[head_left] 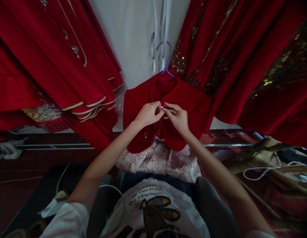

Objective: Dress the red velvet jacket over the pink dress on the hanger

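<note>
Red piped garments (59, 62) and red sequined garments (235, 62) hanging around a pale brocade cloth (164, 158)

The piped garments hang to the upper left of the cloth, the sequined garments to its upper right; above it, white scrolled metalwork (165, 19) stands before a white wall (126, 33). A thin pale rail (56, 144) runs left of the cloth over dark-red floor tiles (29, 165). At its lower left, a white packet (53, 205) lies on a dark surface (24, 211); to its right, a looped white cord (264, 168) lies by blurred brown wooden pieces (261, 150).
</note>
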Motion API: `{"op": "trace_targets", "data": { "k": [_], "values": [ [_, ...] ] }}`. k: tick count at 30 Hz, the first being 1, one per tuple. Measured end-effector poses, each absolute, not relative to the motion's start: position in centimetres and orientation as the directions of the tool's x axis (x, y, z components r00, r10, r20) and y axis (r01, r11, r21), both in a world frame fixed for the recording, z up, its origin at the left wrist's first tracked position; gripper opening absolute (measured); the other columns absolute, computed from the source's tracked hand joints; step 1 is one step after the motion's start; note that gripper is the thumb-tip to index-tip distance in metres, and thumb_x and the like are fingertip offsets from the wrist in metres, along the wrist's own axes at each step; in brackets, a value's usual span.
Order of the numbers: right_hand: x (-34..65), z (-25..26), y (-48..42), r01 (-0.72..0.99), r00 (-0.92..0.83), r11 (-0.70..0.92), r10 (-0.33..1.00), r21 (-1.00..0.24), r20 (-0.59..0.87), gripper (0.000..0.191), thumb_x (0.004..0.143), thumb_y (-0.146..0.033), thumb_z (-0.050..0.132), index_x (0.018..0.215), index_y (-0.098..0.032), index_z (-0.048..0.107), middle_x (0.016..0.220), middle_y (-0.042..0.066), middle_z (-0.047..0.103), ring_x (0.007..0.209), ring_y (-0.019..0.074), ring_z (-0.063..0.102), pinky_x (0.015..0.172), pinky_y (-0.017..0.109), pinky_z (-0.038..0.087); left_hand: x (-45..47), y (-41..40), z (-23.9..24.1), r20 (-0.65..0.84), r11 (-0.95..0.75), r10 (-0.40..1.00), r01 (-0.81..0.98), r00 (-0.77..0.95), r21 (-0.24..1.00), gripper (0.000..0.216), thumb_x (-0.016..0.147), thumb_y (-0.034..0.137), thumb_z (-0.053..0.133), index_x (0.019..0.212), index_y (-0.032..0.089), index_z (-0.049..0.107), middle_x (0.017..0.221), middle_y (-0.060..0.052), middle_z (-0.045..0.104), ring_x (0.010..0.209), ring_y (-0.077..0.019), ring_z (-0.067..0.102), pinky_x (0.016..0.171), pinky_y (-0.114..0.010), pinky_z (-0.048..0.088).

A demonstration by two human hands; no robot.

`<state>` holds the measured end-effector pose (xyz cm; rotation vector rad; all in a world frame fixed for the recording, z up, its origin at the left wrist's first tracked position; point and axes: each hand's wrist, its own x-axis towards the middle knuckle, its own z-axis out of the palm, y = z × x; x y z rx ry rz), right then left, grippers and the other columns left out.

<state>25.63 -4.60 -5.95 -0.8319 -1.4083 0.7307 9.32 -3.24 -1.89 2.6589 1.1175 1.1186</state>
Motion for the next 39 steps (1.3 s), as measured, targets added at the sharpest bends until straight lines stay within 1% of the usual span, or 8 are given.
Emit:
{"op": "trace_targets", "data": {
  "k": [4,8,13,19,25,32,39],
  "values": [
    [25.9,-5.9,-4.8,0.099,0.015,0.547,0.834,-0.831,0.551,0.042,0.08,-0.051,0.066,0.113,-0.025,0.071,0.118,0.006,0.061,0.091,0.0202,0.07,0.063,0.031,0.066,9.1,-3.1,-1.4,0.585,-0.759,0.602,0.616,0.543,0.211,0.01,0.084,0.026,0.053,0.079,0.018,0.056,0.075,-0.003,0.064,0.066,-0.0145,0.059,0.063,-0.026,0.043],
    [26.0,-5.8,-4.9,0.103,0.02,0.553,0.83,-0.827,0.557,0.041,0.08,-0.051,0.067,0.111,-0.026,0.072,0.115,0.006,0.062,0.089,0.0196,0.07,0.066,0.033,0.066,8.9,-3.1,-1.2,0.574,-0.757,0.587,0.639,0.571,0.138,0.01,0.083,0.027,0.055,0.08,0.018,0.057,0.073,-0.003,0.064,0.064,-0.015,0.058,0.061,-0.026,0.04],
    [25.9,-5.9,-4.8,0.069,0.036,0.552,0.831,-0.831,0.555,0.039,0.078,-0.049,0.07,0.108,-0.026,0.074,0.113,0.005,0.062,0.089,0.0197,0.07,0.07,0.035,0.066,8.9,-3.3,-1.3,0.569,-0.749,0.593,0.65,0.569,0.131,0.011,0.085,0.026,0.052,0.081,0.017,0.057,0.073,-0.003,0.064,0.063,-0.0151,0.057,0.06,-0.026,0.039],
    [26.2,-5.9,-4.5,0.01,0.024,0.536,0.844,-0.844,0.536,0.04,0.073,-0.05,0.074,0.104,-0.023,0.074,0.112,0.006,0.063,0.091,0.0209,0.07,0.077,0.039,0.065,9.0,-3.7,-1.6,0.566,-0.742,0.594,0.662,0.572,0.109,0.018,0.09,0.027,0.046,0.086,0.016,0.06,0.077,-0.005,0.064,0.066,-0.0157,0.059,0.062,-0.027,0.041],
    [26.6,-5.8,-4.3,0.027,-0.005,0.553,0.833,-0.832,0.553,0.04,0.073,-0.048,0.075,0.102,-0.021,0.074,0.111,0.007,0.064,0.092,0.0205,0.07,0.083,0.038,0.063,9.0,-3.6,-1.7,0.556,-0.763,0.583,0.634,0.592,0.124,0.019,0.091,0.026,0.046,0.087,0.016,0.061,0.079,-0.005,0.065,0.069,-0.016,0.06,0.064,-0.027,0.042],
    [27.0,-6.3,-3.7,0.109,-0.02,0.622,0.781,-0.775,0.624,0.036,0.075,-0.043,0.075,0.103,-0.021,0.074,0.109,0.007,0.066,0.086,0.0178,0.072,0.078,0.032,0.063,9.1,-3.4,-1.8,0.546,-0.763,0.587,0.634,0.597,0.128,0.018,0.09,0.026,0.048,0.087,0.015,0.062,0.082,-0.005,0.066,0.073,-0.0162,0.062,0.066,-0.026,0.044],
    [27.1,-6.5,-3.4,0.173,-0.024,0.646,0.757,-0.743,0.653,0.036,0.075,-0.047,0.074,0.103,-0.023,0.074,0.109,0.007,0.067,0.085,0.0175,0.071,0.073,0.03,0.063,8.7,-2.8,-1.7,0.522,-0.794,0.547,0.603,0.654,0.078,0.018,0.09,0.024,0.047,0.085,0.015,0.061,0.082,-0.005,0.066,0.075,-0.0165,0.063,0.068,-0.026,0.044]
  ]
}}
